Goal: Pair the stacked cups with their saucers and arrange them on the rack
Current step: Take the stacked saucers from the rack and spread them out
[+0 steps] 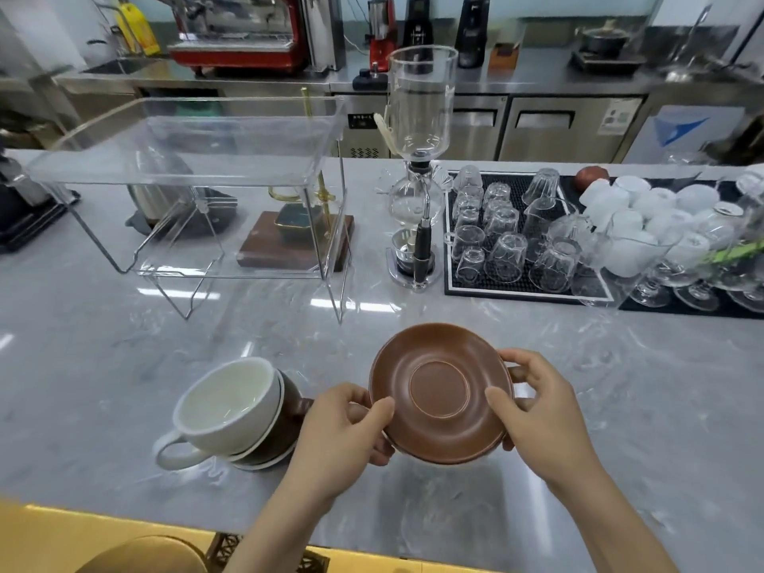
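Both hands, left hand [347, 423] and right hand [533, 401], grip the brown saucer [440, 392] by its rims, pairing underway; next it needs a cup from the stacked cups [231, 411].

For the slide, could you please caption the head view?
Both hands, left and right, hold a brown saucer beside stacked cups, before a clear rack.

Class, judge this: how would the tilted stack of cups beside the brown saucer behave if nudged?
The stack of cups leans, nested unevenly, so it would probably tip or slide apart. Looking ceramic, it is likely rigid and breakable. The marble counter looks glossy, so it might skid.
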`<state>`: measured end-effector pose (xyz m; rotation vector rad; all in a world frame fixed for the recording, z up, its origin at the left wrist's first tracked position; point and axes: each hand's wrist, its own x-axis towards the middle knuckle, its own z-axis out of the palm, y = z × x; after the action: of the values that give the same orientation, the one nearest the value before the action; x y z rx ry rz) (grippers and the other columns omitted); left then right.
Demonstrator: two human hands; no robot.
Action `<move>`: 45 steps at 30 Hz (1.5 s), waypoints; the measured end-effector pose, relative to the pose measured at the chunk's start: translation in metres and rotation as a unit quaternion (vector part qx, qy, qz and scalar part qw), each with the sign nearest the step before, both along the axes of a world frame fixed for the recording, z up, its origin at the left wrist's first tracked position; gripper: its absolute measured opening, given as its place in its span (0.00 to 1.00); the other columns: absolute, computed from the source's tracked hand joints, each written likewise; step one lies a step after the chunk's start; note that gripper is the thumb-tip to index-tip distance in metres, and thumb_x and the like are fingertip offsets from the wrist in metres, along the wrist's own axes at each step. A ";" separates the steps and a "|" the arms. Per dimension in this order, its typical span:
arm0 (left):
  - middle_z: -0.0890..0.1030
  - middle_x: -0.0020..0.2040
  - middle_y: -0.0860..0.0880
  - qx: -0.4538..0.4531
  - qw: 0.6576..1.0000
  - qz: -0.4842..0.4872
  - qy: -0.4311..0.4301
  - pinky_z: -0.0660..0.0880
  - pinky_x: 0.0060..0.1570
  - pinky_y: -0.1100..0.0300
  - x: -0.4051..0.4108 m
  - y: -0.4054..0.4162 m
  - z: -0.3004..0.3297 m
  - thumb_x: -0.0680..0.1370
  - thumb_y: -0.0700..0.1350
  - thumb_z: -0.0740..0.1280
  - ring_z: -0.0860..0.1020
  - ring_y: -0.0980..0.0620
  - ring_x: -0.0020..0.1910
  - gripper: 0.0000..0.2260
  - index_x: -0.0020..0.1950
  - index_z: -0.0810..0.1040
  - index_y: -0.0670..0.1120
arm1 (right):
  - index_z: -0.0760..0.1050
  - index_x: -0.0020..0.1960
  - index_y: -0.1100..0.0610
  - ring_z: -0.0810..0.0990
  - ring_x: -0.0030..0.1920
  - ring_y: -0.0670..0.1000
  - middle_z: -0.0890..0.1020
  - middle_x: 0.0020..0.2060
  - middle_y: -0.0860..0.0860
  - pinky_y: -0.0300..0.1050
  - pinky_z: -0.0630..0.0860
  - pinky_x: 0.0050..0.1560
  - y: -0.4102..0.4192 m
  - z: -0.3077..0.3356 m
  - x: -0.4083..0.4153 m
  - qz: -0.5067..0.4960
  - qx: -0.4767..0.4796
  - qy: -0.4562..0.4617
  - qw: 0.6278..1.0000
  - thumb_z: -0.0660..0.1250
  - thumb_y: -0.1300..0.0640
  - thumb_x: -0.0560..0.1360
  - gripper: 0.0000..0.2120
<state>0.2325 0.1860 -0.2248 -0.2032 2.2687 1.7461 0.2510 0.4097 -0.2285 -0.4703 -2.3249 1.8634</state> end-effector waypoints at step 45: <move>0.84 0.34 0.47 -0.012 0.998 0.012 -0.066 0.81 0.34 0.56 0.020 0.005 -0.066 0.80 0.46 0.70 0.82 0.51 0.32 0.07 0.52 0.78 0.43 | 0.73 0.57 0.42 0.87 0.42 0.50 0.82 0.51 0.47 0.48 0.83 0.42 0.010 -0.072 0.020 0.044 0.018 -0.078 0.996 0.69 0.63 0.76 0.19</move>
<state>0.2523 0.1912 -0.2908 -0.3411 2.2011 1.6654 0.2706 0.4202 -0.3000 -0.5356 -2.5146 1.8819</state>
